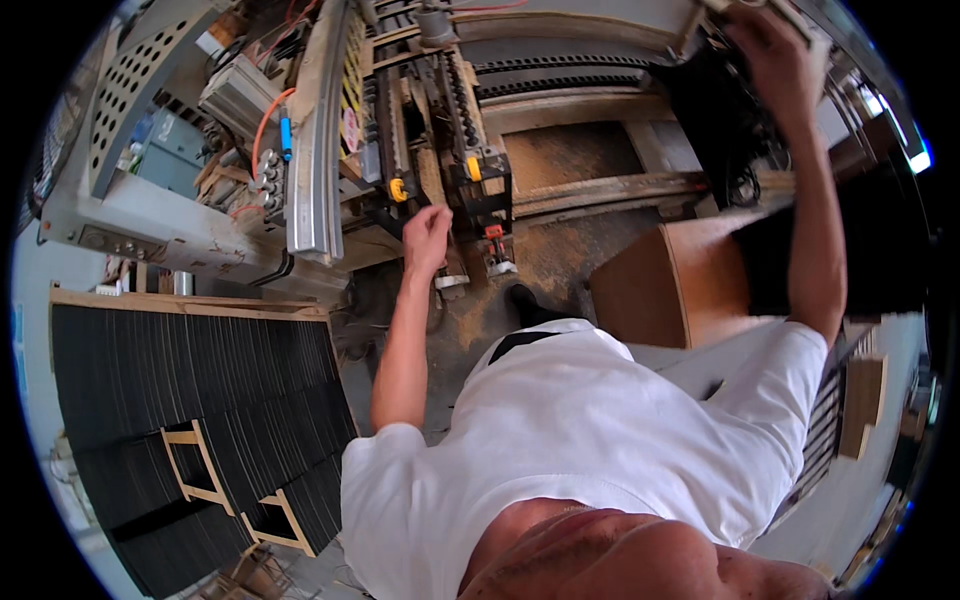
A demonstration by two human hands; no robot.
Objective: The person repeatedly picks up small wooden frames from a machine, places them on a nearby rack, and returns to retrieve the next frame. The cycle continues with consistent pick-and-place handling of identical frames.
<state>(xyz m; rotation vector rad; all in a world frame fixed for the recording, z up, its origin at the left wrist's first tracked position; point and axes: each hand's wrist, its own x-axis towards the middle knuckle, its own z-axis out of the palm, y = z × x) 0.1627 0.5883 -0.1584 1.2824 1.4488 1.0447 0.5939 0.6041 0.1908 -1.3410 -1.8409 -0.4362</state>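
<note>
One floor strip (550, 258) lies open between machine rails (428, 178) and brown box (632, 285); left hand (425, 242) bunched narrow, right hand (772, 58) I cannot tell.

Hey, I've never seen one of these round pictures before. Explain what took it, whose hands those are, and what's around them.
There's no robot here. A wide fisheye camera on a person's head looks down, so edges bend and the person's white shirt fills the lower middle. Both bare hands belong to that person.

The left hand is curled near a yellow piece of a railed machine. The right hand is raised above a black object. Whether either hand holds anything isn't clear.

Brown dust lies on the floor. A brown box stands to the right, and stacked black panels to the left.
</note>
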